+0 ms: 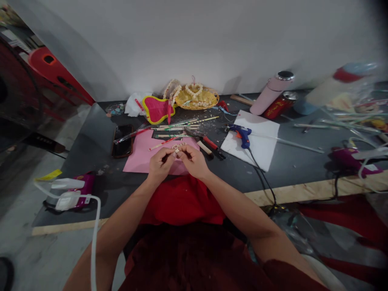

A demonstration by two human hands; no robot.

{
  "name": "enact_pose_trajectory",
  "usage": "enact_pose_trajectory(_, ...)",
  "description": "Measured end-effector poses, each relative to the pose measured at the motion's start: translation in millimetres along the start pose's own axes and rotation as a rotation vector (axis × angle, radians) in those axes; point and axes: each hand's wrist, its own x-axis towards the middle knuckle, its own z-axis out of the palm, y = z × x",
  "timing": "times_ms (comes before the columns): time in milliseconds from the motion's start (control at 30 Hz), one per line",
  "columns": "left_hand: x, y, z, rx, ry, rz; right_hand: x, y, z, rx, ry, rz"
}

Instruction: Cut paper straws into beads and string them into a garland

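My left hand [160, 162] and my right hand [194, 162] meet over the pink sheet [138, 155]. Fingertips of both hands pinch a curved string of small pale pieces [178, 145]; its lower part is hidden by my fingers. Just beyond lie printed flat sticks [176, 128] and a red-and-white stick [165, 143]. Right of my right hand are a red-handled tool [209, 141] and a tool with a pale handle [205, 149]. A blue glue gun [243, 135] rests on a white sheet [263, 155] farther right.
At the back stand a wicker basket [197, 106] with pale strung loops, a pink-and-yellow shape [156, 110], a pink flask [269, 95] and a red can [280, 106]. A phone [122, 141] lies left. Purple power strips [83, 190] sit near the table edges, with cables trailing.
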Motion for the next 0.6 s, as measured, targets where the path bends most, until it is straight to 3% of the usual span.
enact_pose_trajectory(600, 0.5, -3.1, -0.4, 0.003, -0.012, 0.011, -0.4, 3.6, -1.2, -0.060, 0.011, -0.051)
